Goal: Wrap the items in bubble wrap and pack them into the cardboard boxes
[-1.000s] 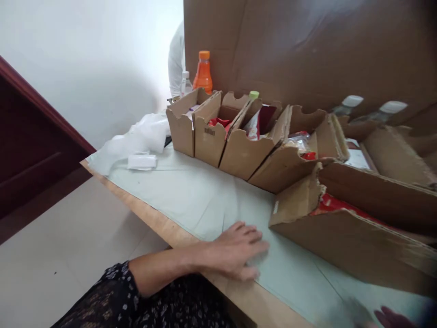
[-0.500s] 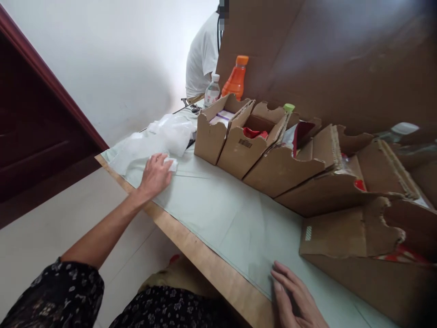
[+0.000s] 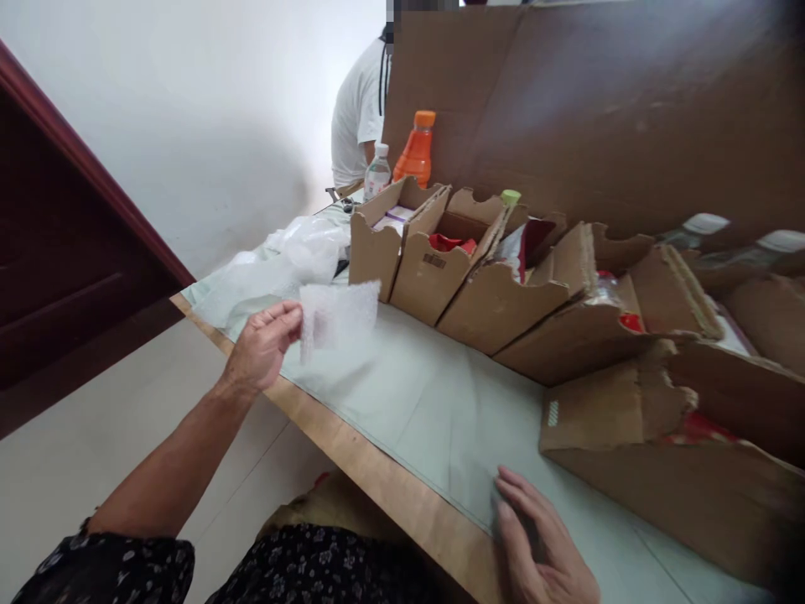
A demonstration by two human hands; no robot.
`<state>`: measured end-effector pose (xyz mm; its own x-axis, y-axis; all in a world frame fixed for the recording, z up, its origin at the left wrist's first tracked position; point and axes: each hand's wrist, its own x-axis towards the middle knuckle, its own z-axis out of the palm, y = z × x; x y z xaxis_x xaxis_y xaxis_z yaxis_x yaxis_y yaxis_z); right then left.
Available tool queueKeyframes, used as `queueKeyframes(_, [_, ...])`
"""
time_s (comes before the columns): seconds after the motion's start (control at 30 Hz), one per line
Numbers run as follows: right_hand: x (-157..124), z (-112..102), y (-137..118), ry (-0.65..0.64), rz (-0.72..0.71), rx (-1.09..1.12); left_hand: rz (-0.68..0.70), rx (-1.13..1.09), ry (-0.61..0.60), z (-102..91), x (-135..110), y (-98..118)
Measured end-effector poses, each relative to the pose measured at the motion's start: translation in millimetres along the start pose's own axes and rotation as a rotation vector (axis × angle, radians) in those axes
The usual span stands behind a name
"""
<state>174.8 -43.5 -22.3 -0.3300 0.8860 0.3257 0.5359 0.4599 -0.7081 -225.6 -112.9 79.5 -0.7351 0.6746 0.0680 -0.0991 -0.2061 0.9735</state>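
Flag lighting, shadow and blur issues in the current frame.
Head view throughout: soft shadow on the wall; pale glare on the cardboard panel; faint shadow on the table cover below the bubble wrap; nearest box looks soft toward the dark right edge.

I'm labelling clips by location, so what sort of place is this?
Probably an indoor packing or sorting station, though no sign confirms it: open cardboard bins holding packets stand on the table, a tall cardboard panel rises behind them, and the left hand holds bubble wrap.
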Motion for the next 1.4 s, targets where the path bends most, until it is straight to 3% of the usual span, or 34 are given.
queueKeyframes(0.1, [9.5,10.3,-22.5,-0.112,0.169,0.231,-0.298,-0.185,-0.157,34.4,-34.1,-15.3])
queueKeyframes(0.17, [20.5,17.1,-38.2,-0.170,0.243,0.527,-0.446,-0.251,-0.276,58.8,-58.6,-27.1])
queueKeyframes(0.27, [35.0,20.1,-52.3,-0.204,0.356,0.963,-0.591,-0.313,-0.470,90.3,-87.2,-42.7])
queueKeyframes(0.33, [36.7,15.5,-53.7,-0.228,0.458,1.103,-0.639,-0.279,-0.544,103.1,-94.6,-50.2])
queueKeyframes(0.4, [31.5,7.1,-49.4,-0.178,0.554,1.106,-0.564,-0.180,-0.492,106.9,-92.9,-53.8])
queueKeyframes(0.5, [18.7,-4.7,-37.4,0.046,0.596,0.953,-0.171,-0.015,-0.208,100.7,-87.0,-50.4])
queueKeyframes(0.53, [14.9,-6.7,-34.0,0.097,0.586,0.910,-0.048,0.040,-0.163,98.3,-88.1,-48.0])
queueKeyframes(0.6, [9.6,-7.0,-30.8,0.104,0.560,0.905,0.058,0.216,-0.288,97.0,-96.7,-45.1])
queueKeyframes(0.7, [5.6,-2.7,-35.3,-0.043,0.579,1.083,0.093,0.614,-0.558,106.6,-114.9,-54.2])
queueKeyframes(0.8, [1.6,-4.2,-40.9,-0.189,0.658,1.273,0.189,0.869,-0.524,120.8,-117.1,-74.8])
queueKeyframes(0.9, [-4.3,-17.1,-37.9,-0.226,0.717,1.351,0.194,1.006,-0.554,129.4,-103.0,-86.6])
queueKeyframes(1.03, [-10.8,-41.4,-25.5,-0.149,0.719,1.299,0.077,1.050,-0.818,134.9,-91.9,-80.3])
queueKeyframes(1.1, [-13.0,-51.2,-18.3,-0.090,0.708,1.220,0.073,1.005,-0.879,136.4,-94.0,-75.2])
queueKeyframes(1.23, [-16.6,-61.5,-3.4,-0.006,0.671,1.098,0.257,0.859,-0.849,141.5,-101.8,-70.3])
queueKeyframes(1.3, [-17.0,-64.2,0.6,0.000,0.599,0.970,0.321,0.829,-0.950,149.5,-104.3,-70.0])
queueKeyframes(1.4, [-16.3,-71.8,-3.4,-0.038,0.439,0.740,0.338,0.810,-1.193,169.6,-106.1,-69.8])
